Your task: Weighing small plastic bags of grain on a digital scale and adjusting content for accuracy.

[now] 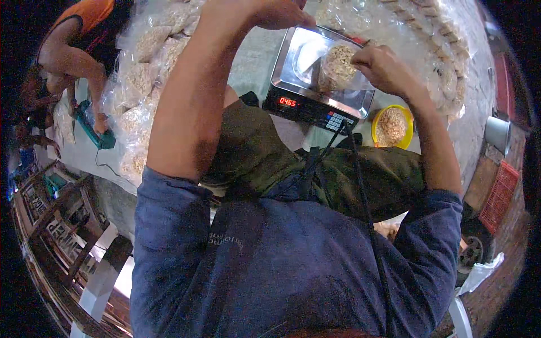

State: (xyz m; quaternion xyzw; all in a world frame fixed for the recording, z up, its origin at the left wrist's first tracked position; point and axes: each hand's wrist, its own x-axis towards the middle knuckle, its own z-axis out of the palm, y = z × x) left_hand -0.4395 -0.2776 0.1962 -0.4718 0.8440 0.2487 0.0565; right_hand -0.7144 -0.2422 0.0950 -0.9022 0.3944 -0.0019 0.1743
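A digital scale (312,101) with a shiny metal pan and a lit red display stands before me. On its pan rests a clear plastic bag (339,63) of pale, flaky or nut-like food pieces. My right hand (382,69) is at the bag's right side, fingers pinched on its loose plastic. At the top edge of the view, my left hand (285,14) is bent over the scale's far left corner, partly cut off; whether it holds anything is hidden. Right of the scale, a yellow bowl (410,126) holds more of the pale pieces.
Filled clear bags (141,80) are piled at the left, and rows of filled bags (448,80) lie at the right. A co-worker (76,59) at the far left has a hand on a green device (95,131) with a cord. A red crate (498,196) lies far right.
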